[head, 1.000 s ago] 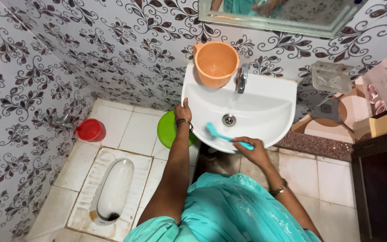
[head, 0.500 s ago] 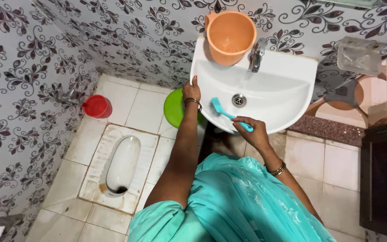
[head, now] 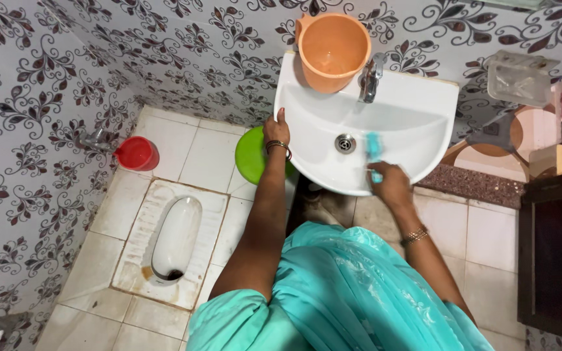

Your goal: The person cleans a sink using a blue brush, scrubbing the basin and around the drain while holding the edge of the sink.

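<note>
Here the right hand point(head: 390, 184) is closed around the handle of a turquoise brush point(head: 373, 149), its head down inside the white basin point(head: 320, 117) just right of the drain point(head: 345, 143); the left hand point(head: 276, 130) grips the basin's left rim, fingers curled over the edge. The brush looks light and stiff, probably slick when wet, best held low on the handle as it is now; the basin is hard and fixed to the wall. Counted: one brush, one basin, one tap point(head: 370, 78), one orange mug point(head: 333, 49) on the rim, one green stool point(head: 253, 156), one red mug point(head: 136, 153) on the floor.
</note>
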